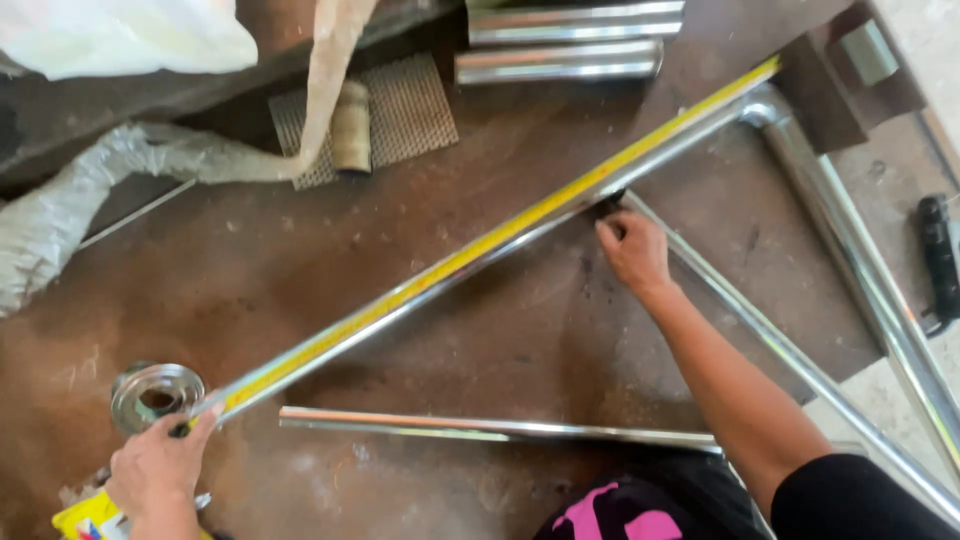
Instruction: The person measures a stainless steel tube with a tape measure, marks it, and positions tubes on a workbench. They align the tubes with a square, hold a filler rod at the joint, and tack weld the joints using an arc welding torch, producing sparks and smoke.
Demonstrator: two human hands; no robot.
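The counter (300,290) is a rusty brown metal sheet, scuffed and dusty, with pale concrete floor (920,40) showing past its right edge. At far left a crumpled plastic sheet (60,215) trails over the counter's dark back edge. Low on the left, the left hand (160,465) has its grip closed on the end of a yellow tape measure (480,245), just beside a shiny round metal cup (155,395). The tape runs up to the right, lying along a long steel tube (420,300). Behind it sit a piece of wire mesh (410,110) and two short steel tubes (560,40). A loose steel tube (480,428) lies flat near the front. Right of the middle, the right hand (632,250) pinches something small and dark against the long tube; what it is cannot be told. A bent steel tube (860,270) runs down the right side.
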